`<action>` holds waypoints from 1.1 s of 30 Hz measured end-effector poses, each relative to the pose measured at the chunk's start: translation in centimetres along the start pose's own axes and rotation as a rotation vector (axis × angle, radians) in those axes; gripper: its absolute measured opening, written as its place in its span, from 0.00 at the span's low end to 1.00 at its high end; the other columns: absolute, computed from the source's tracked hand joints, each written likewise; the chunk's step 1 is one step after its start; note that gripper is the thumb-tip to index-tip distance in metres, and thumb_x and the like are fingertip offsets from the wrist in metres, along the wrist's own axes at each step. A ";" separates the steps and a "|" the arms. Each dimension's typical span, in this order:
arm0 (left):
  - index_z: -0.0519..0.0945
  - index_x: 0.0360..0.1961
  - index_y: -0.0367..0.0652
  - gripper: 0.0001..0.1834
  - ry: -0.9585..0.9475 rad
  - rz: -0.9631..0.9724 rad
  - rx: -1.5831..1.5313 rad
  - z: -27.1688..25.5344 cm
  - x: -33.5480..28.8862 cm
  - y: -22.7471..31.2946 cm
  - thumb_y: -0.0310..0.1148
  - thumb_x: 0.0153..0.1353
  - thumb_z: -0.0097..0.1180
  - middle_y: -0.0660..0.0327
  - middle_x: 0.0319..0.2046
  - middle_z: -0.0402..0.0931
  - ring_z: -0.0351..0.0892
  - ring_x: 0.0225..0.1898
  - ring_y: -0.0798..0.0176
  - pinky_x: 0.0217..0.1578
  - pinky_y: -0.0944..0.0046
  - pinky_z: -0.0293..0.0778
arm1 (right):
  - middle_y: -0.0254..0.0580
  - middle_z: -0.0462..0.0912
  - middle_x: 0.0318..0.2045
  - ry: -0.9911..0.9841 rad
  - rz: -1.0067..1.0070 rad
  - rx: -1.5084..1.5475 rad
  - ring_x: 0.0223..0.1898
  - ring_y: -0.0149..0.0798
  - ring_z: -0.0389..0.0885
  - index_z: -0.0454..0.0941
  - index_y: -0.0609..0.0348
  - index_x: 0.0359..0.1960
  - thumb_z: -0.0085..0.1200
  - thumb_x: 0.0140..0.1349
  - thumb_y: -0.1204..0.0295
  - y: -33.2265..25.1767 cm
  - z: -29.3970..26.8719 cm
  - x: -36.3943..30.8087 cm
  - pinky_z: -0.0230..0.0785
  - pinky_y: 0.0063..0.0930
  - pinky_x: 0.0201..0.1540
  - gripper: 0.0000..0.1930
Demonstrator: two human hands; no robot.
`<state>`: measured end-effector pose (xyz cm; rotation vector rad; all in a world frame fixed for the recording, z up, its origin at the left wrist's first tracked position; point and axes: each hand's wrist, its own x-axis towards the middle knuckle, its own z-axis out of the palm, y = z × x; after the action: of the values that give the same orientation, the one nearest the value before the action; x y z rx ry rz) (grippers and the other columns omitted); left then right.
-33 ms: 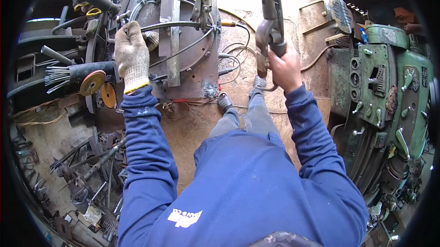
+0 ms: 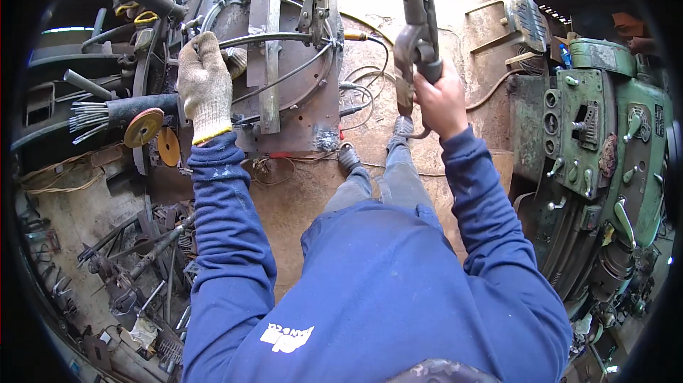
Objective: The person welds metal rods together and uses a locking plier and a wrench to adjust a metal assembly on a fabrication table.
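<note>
My left hand (image 2: 204, 84), in a beige knitted glove with a yellow cuff, is closed at the left end of a dark curved metal bar (image 2: 267, 39). The bar crosses above a round steel plate bench (image 2: 306, 109), over a flat grey strip (image 2: 270, 91). Beside that hand, a second piece of knitted glove (image 2: 236, 63) shows; I cannot tell what it belongs to. Bare, my right hand (image 2: 442, 98) grips a dark metal clamp-like tool (image 2: 415, 49) and holds it raised over the floor, its exact kind unclear. A cable seems to hang below it.
On the right stands a green machine (image 2: 597, 120) with levers. Two grinding discs (image 2: 144, 128) and a bundle of rods (image 2: 89, 118) are at the left, above scrap metal (image 2: 135, 276). Cables (image 2: 370, 91) trail over the floor by my feet. A metal frame (image 2: 509, 24) stands far right.
The tool in my right hand has shifted very slightly left and up. My left hand and the bar stay in place.
</note>
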<state>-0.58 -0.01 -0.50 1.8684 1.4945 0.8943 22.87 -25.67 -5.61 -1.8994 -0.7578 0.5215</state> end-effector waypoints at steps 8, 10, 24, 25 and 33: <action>0.79 0.50 0.41 0.23 0.009 -0.088 -0.049 0.5 -0.4 0.2 0.51 0.69 0.54 0.62 0.31 0.82 0.77 0.28 0.70 0.29 0.67 0.74 | 0.52 0.80 0.28 -0.004 -0.127 -0.147 0.33 0.52 0.80 0.78 0.64 0.38 0.59 0.56 0.67 -3.4 1.0 2.5 0.73 0.42 0.41 0.13; 0.80 0.49 0.42 0.24 0.022 -0.031 0.101 0.4 0.4 -0.9 0.53 0.67 0.55 0.56 0.35 0.84 0.85 0.36 0.59 0.39 0.58 0.80 | 0.52 0.80 0.28 0.003 -0.136 -0.159 0.32 0.50 0.80 0.78 0.63 0.39 0.59 0.57 0.67 -3.4 0.8 2.6 0.73 0.40 0.40 0.13; 0.80 0.46 0.40 0.29 -0.140 -0.106 0.031 -0.2 -0.7 1.9 0.57 0.69 0.47 0.57 0.30 0.86 0.85 0.31 0.60 0.39 0.59 0.78 | 0.52 0.78 0.34 -0.071 -0.848 -0.820 0.33 0.52 0.80 0.81 0.55 0.44 0.56 0.56 0.74 -0.8 -1.0 3.4 0.74 0.42 0.32 0.13; 0.81 0.45 0.39 0.30 -0.054 -0.066 0.111 -0.1 0.0 0.7 0.59 0.68 0.47 0.54 0.34 0.85 0.84 0.34 0.59 0.40 0.58 0.78 | 0.52 0.77 0.34 -0.091 -0.811 -0.852 0.33 0.53 0.79 0.81 0.54 0.44 0.56 0.57 0.74 -1.2 -0.9 3.6 0.74 0.42 0.33 0.12; 0.82 0.33 0.38 0.33 0.017 -0.046 0.138 0.1 1.2 -1.7 0.62 0.65 0.47 0.62 0.19 0.80 0.82 0.25 0.63 0.32 0.62 0.76 | 0.43 0.86 0.39 -0.216 0.065 -0.358 0.38 0.46 0.85 0.78 0.55 0.54 0.56 0.62 0.49 -4.1 -0.5 3.5 0.76 0.38 0.38 0.26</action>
<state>-1.28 1.48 -1.72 1.9195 1.6397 0.8062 24.59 -22.27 -1.81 -2.2280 -0.9841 0.6746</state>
